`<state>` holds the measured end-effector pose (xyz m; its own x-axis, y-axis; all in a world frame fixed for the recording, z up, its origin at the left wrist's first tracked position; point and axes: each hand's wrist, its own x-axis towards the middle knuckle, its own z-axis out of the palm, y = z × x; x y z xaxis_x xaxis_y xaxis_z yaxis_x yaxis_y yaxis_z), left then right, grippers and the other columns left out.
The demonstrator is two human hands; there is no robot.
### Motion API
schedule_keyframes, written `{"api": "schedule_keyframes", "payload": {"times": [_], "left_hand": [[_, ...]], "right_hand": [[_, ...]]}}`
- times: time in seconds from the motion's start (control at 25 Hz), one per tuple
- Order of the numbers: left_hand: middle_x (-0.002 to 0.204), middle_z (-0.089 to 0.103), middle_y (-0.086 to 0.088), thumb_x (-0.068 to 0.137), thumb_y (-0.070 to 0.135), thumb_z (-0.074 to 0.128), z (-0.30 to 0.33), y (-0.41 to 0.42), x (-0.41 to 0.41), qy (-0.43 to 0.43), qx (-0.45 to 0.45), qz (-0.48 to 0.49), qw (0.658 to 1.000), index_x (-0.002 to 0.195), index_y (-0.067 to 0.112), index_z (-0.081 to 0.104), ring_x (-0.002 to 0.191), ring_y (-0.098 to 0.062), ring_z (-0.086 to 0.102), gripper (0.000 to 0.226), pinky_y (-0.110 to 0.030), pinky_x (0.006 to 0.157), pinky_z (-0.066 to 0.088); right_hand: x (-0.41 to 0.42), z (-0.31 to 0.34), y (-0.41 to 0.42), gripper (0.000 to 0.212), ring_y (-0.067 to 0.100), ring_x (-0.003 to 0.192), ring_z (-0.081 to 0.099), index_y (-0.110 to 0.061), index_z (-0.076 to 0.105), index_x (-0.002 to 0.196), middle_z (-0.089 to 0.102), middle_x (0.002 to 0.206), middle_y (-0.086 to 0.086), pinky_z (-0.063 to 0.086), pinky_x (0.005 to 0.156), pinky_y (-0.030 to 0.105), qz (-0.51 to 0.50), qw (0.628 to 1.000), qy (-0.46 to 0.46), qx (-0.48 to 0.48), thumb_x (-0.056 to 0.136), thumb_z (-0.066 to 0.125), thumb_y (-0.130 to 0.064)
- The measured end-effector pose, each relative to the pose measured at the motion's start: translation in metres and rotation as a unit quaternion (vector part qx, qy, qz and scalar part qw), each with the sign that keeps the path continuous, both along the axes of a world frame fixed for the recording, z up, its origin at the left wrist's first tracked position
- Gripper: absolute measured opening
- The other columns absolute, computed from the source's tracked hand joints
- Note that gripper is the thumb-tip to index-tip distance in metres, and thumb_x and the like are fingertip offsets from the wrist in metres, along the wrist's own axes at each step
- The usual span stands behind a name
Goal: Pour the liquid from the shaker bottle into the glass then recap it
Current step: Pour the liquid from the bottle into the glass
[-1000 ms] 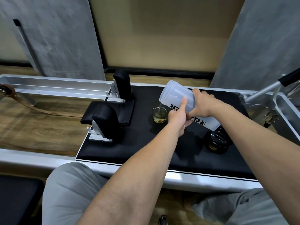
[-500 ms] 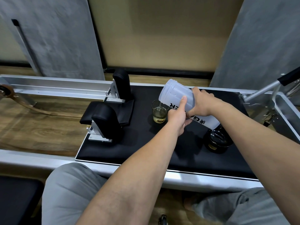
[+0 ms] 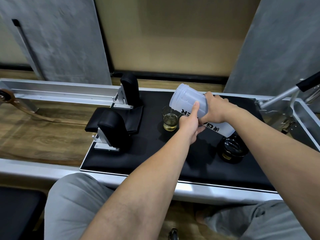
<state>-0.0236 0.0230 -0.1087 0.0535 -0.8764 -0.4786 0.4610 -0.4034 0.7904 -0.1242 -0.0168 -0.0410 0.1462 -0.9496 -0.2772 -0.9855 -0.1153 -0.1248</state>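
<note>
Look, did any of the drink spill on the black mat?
No spill shows. The shaker bottle, held tipped by both hands, pours a thin stream into the glass. Its black lid lies off on the mat.

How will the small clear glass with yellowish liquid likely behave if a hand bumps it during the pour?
The small clear glass looks short and wide, standing upright on the black padded platform, so it probably resists tipping. The pad would likely keep it from sliding far. It holds liquid about halfway, so a hard knock from the left hand beside it could slosh some out.
</note>
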Motion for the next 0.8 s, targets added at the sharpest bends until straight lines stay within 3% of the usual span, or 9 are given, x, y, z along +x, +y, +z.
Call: {"api": "schedule_keyframes", "payload": {"times": [0.8], "left_hand": [[0.126,0.074,-0.01,0.095,0.056,0.067,0.001,-0.0001,0.002,-0.002,-0.005,-0.004,1.0,0.135,0.01,0.061,0.108,-0.024,0.074,0.061,-0.041,0.093,0.062]], "right_hand": [[-0.0006,0.0017,-0.0021,0.093,0.034,0.107,0.042,-0.023,0.033,0.127,0.044,0.116,0.005,0.047,0.094,0.06,0.004,1.0,0.008,-0.003,0.06,0.086,-0.057]]}}
